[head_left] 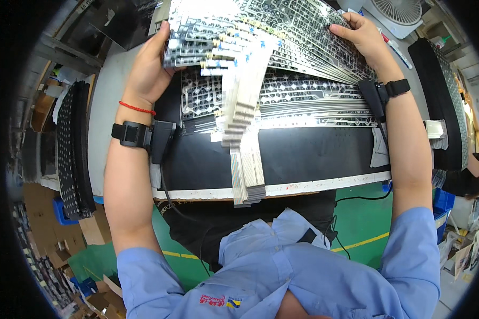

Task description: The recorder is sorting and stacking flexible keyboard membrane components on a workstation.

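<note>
From where I stand, both forearms reach forward over the table, the left hand clasping the left end of a fanned stack of printed circuit sheets, thumb pointing up along its edge and fingers tucked beneath. The right hand, its wrist bent inward, pinches the same stack near its far right edge, thumb laid flat on top. The sheets slant across a second stack on the black mat, pale strips trailing toward the wearer.
</note>
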`<action>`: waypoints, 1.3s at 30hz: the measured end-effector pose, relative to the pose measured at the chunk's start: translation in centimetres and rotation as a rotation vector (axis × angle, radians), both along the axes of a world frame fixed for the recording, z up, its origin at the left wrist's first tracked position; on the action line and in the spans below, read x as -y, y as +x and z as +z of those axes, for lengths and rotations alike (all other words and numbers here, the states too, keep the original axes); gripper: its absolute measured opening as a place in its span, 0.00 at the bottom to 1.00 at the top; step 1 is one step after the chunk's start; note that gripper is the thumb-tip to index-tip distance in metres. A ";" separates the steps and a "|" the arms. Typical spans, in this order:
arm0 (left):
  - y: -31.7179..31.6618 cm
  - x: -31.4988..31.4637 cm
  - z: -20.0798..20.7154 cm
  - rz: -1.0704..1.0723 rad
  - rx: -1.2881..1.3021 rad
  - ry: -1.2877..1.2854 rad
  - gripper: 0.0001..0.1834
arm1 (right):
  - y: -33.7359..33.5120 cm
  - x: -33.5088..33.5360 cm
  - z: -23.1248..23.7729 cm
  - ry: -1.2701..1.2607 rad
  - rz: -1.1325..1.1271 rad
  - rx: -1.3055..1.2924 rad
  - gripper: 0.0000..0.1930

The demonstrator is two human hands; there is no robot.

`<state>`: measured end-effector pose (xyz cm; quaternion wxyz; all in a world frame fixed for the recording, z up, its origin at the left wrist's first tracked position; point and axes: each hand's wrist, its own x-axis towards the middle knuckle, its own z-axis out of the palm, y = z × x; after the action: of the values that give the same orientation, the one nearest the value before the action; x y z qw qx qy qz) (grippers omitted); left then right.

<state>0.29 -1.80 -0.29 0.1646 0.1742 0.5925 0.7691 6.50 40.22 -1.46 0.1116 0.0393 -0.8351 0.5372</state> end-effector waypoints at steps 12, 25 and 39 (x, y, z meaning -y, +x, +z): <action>2.2 -1.9 1.4 0.167 -0.185 -0.445 0.23 | 0.8 2.3 1.2 0.141 -0.155 -0.024 0.16; -0.4 0.2 1.8 0.223 -0.152 0.061 0.13 | 2.0 5.6 3.4 0.473 -0.430 -0.848 0.14; -2.6 2.6 1.0 0.270 -0.154 0.260 0.19 | 2.3 6.4 1.8 0.447 0.179 -0.117 0.16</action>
<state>-2.30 -4.41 0.73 -0.0097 0.1711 0.5171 0.8386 8.76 33.80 0.30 0.1000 0.1678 -0.9185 0.3437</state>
